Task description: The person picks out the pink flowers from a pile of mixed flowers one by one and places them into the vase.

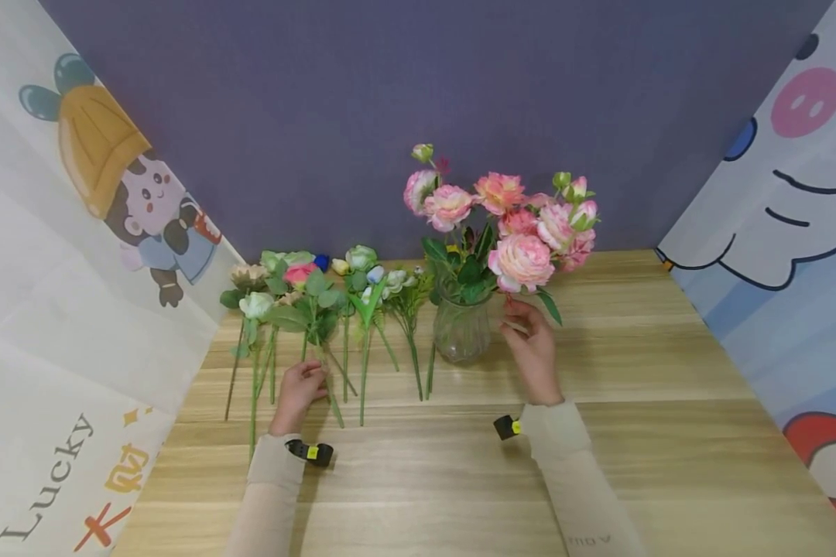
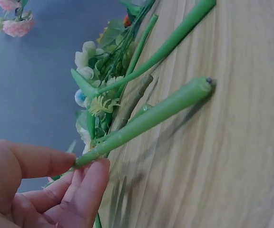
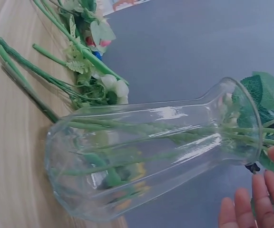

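Note:
In the left wrist view, the thumb and fingers of my left hand [image 2: 56, 185] pinch a green flower stem [image 2: 151, 114], its cut end pointing away over the wood. In the head view, that left hand [image 1: 301, 391] is low among the stems, below a leafy pink flower [image 1: 299, 273]. My right hand [image 1: 532, 348] is raised beside the neck of a clear glass vase [image 1: 462, 329], fingers relaxed and apart from the thumb. Its fingertips [image 3: 259, 183] are close to a small dark tip [image 3: 252, 167] at the vase rim. Pink blooms [image 1: 522, 261] stand in the vase, stems visible through the glass.
Left of the vase, several loose flowers lie in a row, among them a white one [image 1: 256, 305], a pale green one [image 1: 361, 257] and a white sprig [image 1: 395, 281]. A dark panel [image 1: 390, 93] backs the wooden table [image 1: 418, 487]; printed curtains [image 1: 35, 271] flank it.

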`<action>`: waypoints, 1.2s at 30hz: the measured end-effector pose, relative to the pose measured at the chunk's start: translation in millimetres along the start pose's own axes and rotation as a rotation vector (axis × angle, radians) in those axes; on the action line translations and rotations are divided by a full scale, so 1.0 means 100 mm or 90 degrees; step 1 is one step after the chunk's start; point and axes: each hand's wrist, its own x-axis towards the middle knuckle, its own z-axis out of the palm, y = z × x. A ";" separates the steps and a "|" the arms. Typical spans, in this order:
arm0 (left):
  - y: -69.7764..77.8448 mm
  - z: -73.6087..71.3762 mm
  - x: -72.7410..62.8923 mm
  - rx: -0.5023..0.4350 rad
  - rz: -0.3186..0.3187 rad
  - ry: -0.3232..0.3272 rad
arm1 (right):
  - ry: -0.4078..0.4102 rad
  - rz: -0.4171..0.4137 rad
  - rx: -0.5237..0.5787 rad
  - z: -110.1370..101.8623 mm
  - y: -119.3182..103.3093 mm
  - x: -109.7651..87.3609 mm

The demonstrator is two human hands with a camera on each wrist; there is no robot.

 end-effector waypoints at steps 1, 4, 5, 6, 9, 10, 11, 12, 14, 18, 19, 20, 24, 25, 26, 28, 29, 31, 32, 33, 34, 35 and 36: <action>0.00 0.00 0.00 -0.005 0.002 -0.002 | -0.002 0.003 0.001 0.01 0.01 0.00; 0.01 0.02 -0.01 -0.016 0.014 -0.006 | -0.011 0.007 -0.002 0.03 0.04 -0.02; 0.01 0.03 -0.01 -0.018 0.017 -0.005 | -0.015 0.008 -0.004 0.04 0.06 -0.02; 0.02 0.04 -0.02 -0.019 0.022 -0.006 | -0.017 0.010 -0.006 0.06 0.06 -0.03; 0.05 0.05 -0.03 -0.019 0.031 -0.007 | -0.017 0.022 -0.004 0.09 0.09 -0.05; 0.06 0.06 -0.03 -0.018 0.034 -0.008 | -0.015 0.027 0.000 0.10 0.10 -0.05; 0.08 0.06 -0.04 -0.016 0.038 -0.008 | -0.015 0.030 0.005 0.11 0.10 -0.06; 0.09 0.07 -0.05 -0.013 0.043 -0.009 | -0.015 0.035 0.011 0.12 0.11 -0.06; 0.12 0.07 -0.07 -0.008 0.055 -0.009 | -0.020 0.040 0.022 0.14 0.11 -0.08; 0.20 0.11 -0.13 -0.011 0.089 -0.008 | -0.036 0.033 0.031 0.17 0.11 -0.10; 0.23 0.12 -0.15 -0.012 0.099 -0.007 | -0.039 0.029 0.032 0.17 0.11 -0.11; 0.25 0.13 -0.16 -0.015 0.108 -0.006 | -0.044 0.027 0.033 0.18 0.11 -0.12; 0.35 0.18 -0.22 -0.025 0.145 -0.003 | -0.062 0.021 0.034 0.21 0.09 -0.13; 0.37 0.19 -0.23 -0.028 0.153 -0.001 | -0.067 0.025 0.033 0.22 0.08 -0.13; 0.39 0.20 -0.24 -0.032 0.163 -0.001 | -0.073 0.027 0.032 0.22 0.07 -0.14; 0.44 0.22 -0.26 -0.035 0.178 -0.002 | -0.084 0.035 0.026 0.24 0.02 -0.15; 0.49 0.23 -0.30 -0.036 0.179 -0.006 | -0.089 0.040 0.026 0.25 -0.03 -0.17; 0.56 0.25 -0.34 -0.037 0.197 -0.010 | -0.101 0.048 0.017 0.27 -0.07 -0.18; 0.57 0.27 -0.35 -0.035 0.207 -0.012 | -0.108 0.049 0.018 0.28 -0.07 -0.18; 0.59 0.28 -0.36 -0.036 0.213 -0.015 | -0.114 0.050 0.017 0.29 -0.08 -0.18; 0.60 0.30 -0.36 -0.036 0.222 -0.018 | -0.119 0.050 0.019 0.31 -0.08 -0.18; 0.60 0.31 -0.36 -0.035 0.228 -0.019 | -0.123 0.048 0.020 0.32 -0.05 -0.18; 0.57 0.33 -0.34 -0.034 0.240 -0.021 | -0.129 0.045 0.022 0.33 -0.02 -0.17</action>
